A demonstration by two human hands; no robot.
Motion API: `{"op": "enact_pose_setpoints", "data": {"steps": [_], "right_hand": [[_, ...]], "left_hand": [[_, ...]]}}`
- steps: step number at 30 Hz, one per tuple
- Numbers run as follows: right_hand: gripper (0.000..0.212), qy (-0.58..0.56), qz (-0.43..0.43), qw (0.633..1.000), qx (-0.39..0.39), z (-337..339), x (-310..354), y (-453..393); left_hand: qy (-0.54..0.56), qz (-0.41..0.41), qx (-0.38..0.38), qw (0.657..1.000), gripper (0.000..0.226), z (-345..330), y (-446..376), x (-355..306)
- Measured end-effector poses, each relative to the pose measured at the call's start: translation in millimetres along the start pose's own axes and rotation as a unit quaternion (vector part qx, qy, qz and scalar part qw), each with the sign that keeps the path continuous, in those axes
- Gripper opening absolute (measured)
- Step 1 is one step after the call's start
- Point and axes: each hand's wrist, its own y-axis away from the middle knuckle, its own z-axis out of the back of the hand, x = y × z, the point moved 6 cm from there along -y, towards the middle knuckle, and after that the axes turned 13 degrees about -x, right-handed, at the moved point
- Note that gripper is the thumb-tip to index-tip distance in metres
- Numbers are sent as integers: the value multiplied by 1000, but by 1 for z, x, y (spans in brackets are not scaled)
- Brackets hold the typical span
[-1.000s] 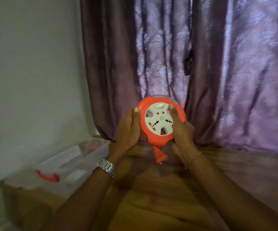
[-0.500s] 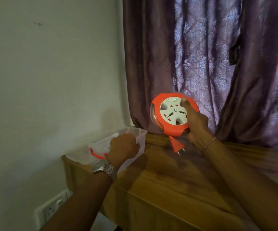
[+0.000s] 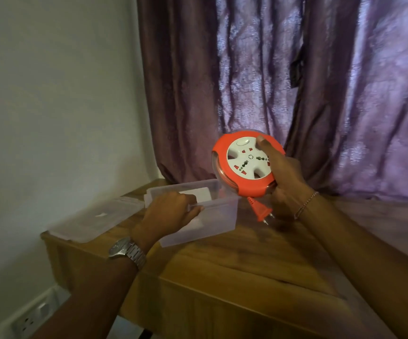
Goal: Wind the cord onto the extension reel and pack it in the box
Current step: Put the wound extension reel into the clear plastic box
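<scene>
Two steps remain: right hand [image 3: 286, 177] grips the wound reel [image 3: 244, 165] beside the open box [image 3: 212, 211], whose rim the left hand [image 3: 171, 214] clasps.

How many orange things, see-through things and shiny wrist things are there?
Orange: 2, the reel and its plug
See-through: 2, the box and the lid
Wrist things: 2, the watch and the bracelet
Total: 6

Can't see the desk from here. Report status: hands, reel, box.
Right hand holds reel above desk, plug dangling. Left hand grips rim of open box. Lid lies beside it; nothing blocking.
</scene>
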Motion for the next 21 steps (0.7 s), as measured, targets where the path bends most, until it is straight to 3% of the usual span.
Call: {"op": "enact_pose_setpoints", "data": {"steps": [4, 11, 16, 21], "right_hand": [[67, 3, 10, 1000, -16, 35, 26, -6], [57, 53, 68, 995, -42, 95, 84, -30], [54, 96, 129, 985, -66, 128, 117, -50], [47, 173, 181, 966, -56, 143, 121, -61]], "left_hand": [[108, -56, -56, 991, 38, -8, -22, -51], [223, -85, -79, 968, 47, -19, -51, -137], [270, -91, -39, 958, 49, -28, -67, -186], [333, -55, -109, 935, 46, -16, -76, -199]]}}
